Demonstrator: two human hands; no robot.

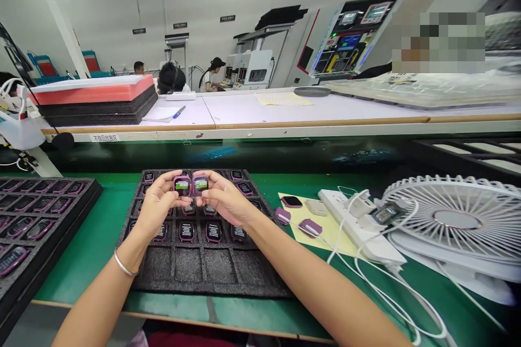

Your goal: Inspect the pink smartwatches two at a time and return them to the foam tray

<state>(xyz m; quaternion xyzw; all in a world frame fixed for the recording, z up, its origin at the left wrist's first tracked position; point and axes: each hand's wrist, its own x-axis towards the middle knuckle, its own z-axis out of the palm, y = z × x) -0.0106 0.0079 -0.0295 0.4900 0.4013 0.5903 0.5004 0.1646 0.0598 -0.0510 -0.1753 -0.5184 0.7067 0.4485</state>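
2 small pink-cased watch bodies are held side by side above the black foam tray (191, 265), screens lit. The left watch body (182, 185) is pinched by the closed fingers of the left hand (157, 206); the right watch body (200, 184) is gripped likewise by the right hand (226, 200). A white fan (456, 219) stands at the right.

A white fan (456, 222) lies beside a power strip (358, 227).
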